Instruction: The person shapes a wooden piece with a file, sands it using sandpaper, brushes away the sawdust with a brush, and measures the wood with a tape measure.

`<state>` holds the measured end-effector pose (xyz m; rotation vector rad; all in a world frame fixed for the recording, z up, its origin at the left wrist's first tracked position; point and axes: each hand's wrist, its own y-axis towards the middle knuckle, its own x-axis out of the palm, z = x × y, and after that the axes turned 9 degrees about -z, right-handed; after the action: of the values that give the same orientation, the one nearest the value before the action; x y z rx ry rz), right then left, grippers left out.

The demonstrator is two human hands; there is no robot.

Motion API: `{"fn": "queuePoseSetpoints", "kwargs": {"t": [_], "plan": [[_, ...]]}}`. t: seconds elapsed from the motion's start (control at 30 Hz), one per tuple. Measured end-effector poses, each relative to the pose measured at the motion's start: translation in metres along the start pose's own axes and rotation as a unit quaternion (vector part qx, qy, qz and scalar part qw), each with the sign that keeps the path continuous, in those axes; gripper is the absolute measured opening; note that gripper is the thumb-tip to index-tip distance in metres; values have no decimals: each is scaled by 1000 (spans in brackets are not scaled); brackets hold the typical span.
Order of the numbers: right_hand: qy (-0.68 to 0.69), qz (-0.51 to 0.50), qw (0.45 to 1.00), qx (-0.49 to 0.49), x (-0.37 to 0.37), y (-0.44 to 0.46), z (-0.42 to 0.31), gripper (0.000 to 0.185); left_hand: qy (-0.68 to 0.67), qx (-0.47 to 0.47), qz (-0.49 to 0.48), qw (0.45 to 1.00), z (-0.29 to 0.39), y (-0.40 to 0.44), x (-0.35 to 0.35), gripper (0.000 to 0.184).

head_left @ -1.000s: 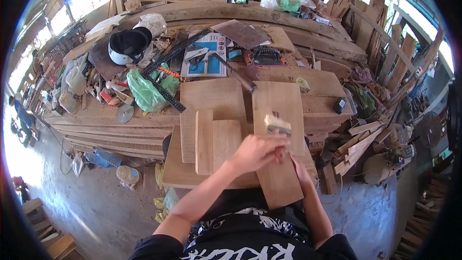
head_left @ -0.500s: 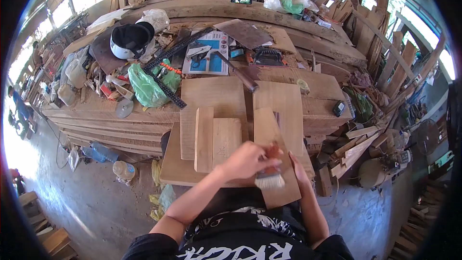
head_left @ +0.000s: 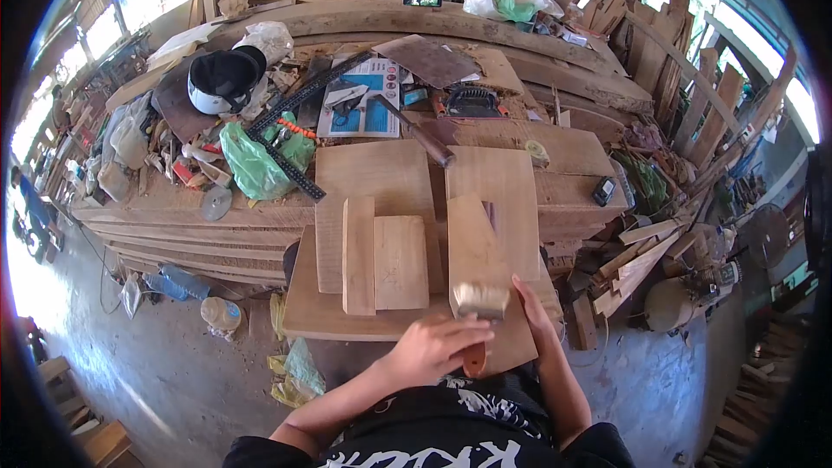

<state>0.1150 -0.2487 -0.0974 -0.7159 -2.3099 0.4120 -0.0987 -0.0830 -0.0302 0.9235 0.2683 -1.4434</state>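
Across the middle of the workshop, we have a surface (head_left: 572,169) of stacked planks, with clutter over its left half. Along the near side lies a broad board (head_left: 329,322), overlapped by the near ends of a left panel (head_left: 373,173) and a right panel (head_left: 503,178). Our narrow board (head_left: 475,243) slants toward us, its far end over the right panel, its near end reaching past the edge of the broad board, just beside our dark shirt (head_left: 416,433). Beyond the left panel we see a black square (head_left: 270,147), its corner over a green bag (head_left: 247,165). On the left panel, side by side, two wooden blocks (head_left: 401,264) sit with their near ends reaching over the broad board. Farther left rests a white and black helmet (head_left: 208,97).

Our two hands are near each other but apart. The left hand (head_left: 433,351) is clamped on the brush (head_left: 482,297), whose pale bristles point away from us over the narrow board; we cannot tell whether they touch it. The right hand (head_left: 537,312) lies along the right edge of that board; its fingers are partly hidden, so we cannot tell how firmly it grips. Beyond the right panel sits a small tape roll (head_left: 536,153).
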Motion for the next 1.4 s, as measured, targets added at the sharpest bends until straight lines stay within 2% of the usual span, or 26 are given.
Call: {"fn": "queuePoseSetpoints", "kwargs": {"t": [0.1,0.17,0.2,0.3,0.4,0.5,0.57,0.6,0.63,0.73,0.77,0.87,0.9,1.0,1.03,1.13,1.23,1.4], "plan": [[43,-16,999,-4,-1,-2,3,62,-125,-36,-52,990,16,-6,2,36],[-52,-37,996,-61,-27,13,16,66,-181,-88,-90,975,23,-6,5,30],[-99,-48,990,-91,-21,15,12,68,-203,-73,-77,973,24,-4,7,28],[-84,-49,992,-76,-3,0,2,76,-248,-41,-48,967,25,-1,13,28],[-182,59,978,-86,-29,15,13,67,-214,-61,-34,974,18,-3,11,27],[-280,7,950,-136,-21,7,4,55,-235,-50,34,970,11,-6,11,25],[-345,38,923,-167,-11,3,9,47,-243,-54,61,967,11,-8,10,24],[-378,51,906,-186,-8,3,9,43,-244,-62,66,966,11,-8,9,24],[-453,55,871,-182,-7,1,7,50,-245,-69,71,965,13,-8,7,23],[-613,152,728,-268,20,-20,7,59,-246,-74,74,964,17,-7,3,21],[-624,157,711,-283,42,-31,1,67,-244,-73,72,964,16,-7,1,21],[-730,135,615,-264,55,-47,9,68,-251,-34,98,962,14,-10,3,18],[-749,85,613,-236,54,-54,16,75,-285,-72,71,953,23,-10,-8,17],[-762,24,604,-233,68,-71,20,87,-303,-32,142,942,19,-13,-3,16],[-754,8,614,-233,74,-78,17,100,-294,-28,162,942,18,-14,-2,15],[-792,43,567,-222,65,-71,34,107,-308,-32,201,929,24,-9,-7,14],[-782,51,584,-212,59,-61,37,104,-299,-59,185,934,26,-10,-10,15],[-714,47,642,-275,52,-61,26,114,-306,-72,177,932,32,-5,-27,17]]}}
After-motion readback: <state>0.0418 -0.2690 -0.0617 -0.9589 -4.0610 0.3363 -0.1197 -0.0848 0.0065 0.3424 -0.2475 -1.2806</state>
